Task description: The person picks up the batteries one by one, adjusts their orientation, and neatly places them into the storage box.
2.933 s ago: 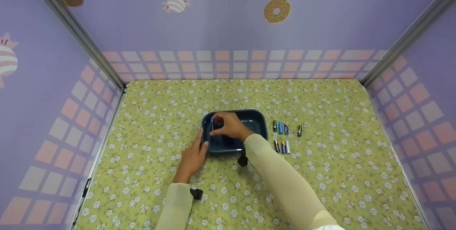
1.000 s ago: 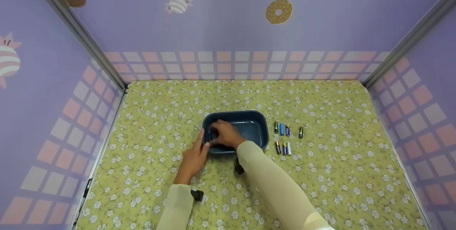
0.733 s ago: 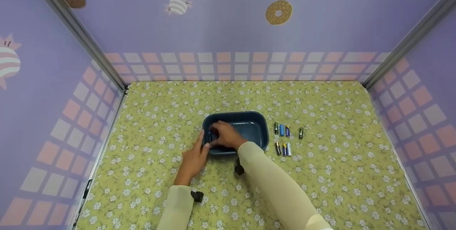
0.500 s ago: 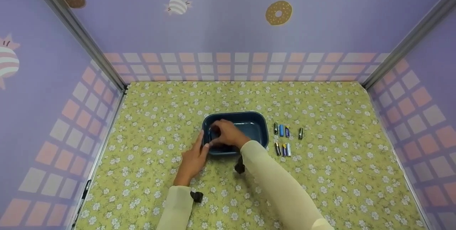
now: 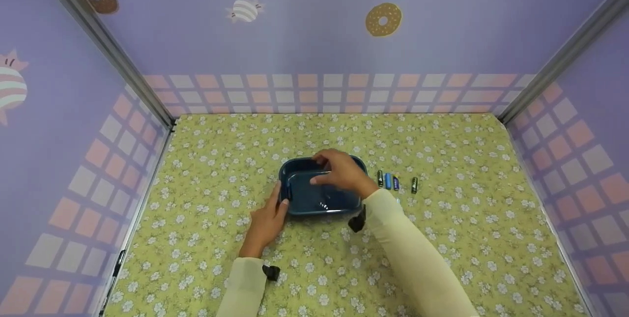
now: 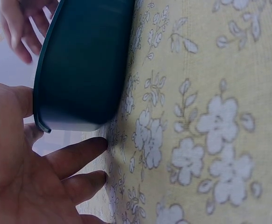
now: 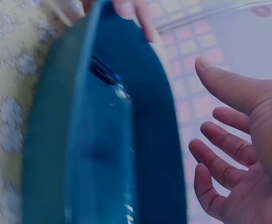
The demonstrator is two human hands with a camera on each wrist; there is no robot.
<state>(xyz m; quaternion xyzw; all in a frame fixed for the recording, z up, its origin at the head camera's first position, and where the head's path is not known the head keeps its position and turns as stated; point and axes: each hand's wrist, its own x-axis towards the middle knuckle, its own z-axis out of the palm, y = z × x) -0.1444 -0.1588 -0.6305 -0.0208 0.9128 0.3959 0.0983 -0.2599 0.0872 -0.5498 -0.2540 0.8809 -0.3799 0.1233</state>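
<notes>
A dark blue rectangular plastic tray sits mid-table. My left hand holds its left front corner, the thumb over the rim and the other fingers outside; in the left wrist view, some fingertips touch the tablecloth. My right hand hovers above the right part of the tray with fingers spread. In the right wrist view this right hand is empty. One dark battery with a blue end lies inside the tray along its left wall.
To the tray's right lie several loose batteries: a black one, a light blue one, a dark blue one and a dark one. My right forearm mostly hides another row. Patterned walls enclose the table.
My right hand has let go of the battery by the tray's left wall. It has risen and moved right. My left hand has stayed at the corner.
</notes>
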